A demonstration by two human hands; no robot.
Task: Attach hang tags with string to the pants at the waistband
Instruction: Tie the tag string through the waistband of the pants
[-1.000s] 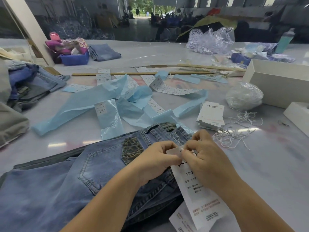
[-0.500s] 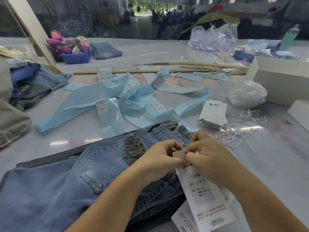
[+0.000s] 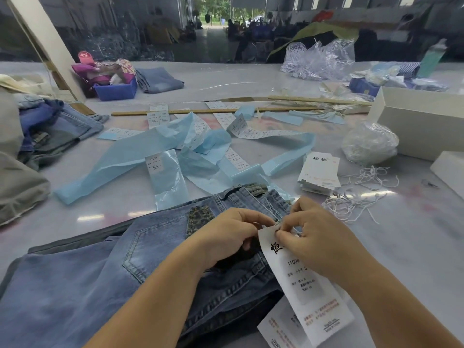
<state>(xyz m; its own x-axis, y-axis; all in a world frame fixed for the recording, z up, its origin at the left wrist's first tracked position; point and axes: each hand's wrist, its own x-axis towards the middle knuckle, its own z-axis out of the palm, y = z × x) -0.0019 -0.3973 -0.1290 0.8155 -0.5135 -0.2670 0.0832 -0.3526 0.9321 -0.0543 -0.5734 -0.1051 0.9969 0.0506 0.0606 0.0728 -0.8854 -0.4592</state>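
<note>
Blue jeans [image 3: 105, 267] lie flat in front of me, back pocket up, with the waistband [image 3: 253, 194] toward the right. A long white hang tag [image 3: 308, 292] printed with black characters lies over the waistband end. My left hand [image 3: 226, 237] pinches the tag's top edge with curled fingers. My right hand [image 3: 319, 239] pinches the same top corner from the other side, fingertips meeting the left ones. Any string between the fingers is hidden. A second tag [image 3: 278, 327] lies under the first.
A stack of white tags [image 3: 320, 173] and loose white strings [image 3: 356, 197] lie right of the waistband. Blue paper strips [image 3: 120, 156] and size stickers litter the middle. White boxes [image 3: 421, 126] stand at the right, folded jeans [image 3: 50, 131] at the left, a blue bin [image 3: 116, 90] behind.
Both hands stay pinched at the tag's top; the tag has shifted slightly so more of its black characters show. My view has tilted a little.
</note>
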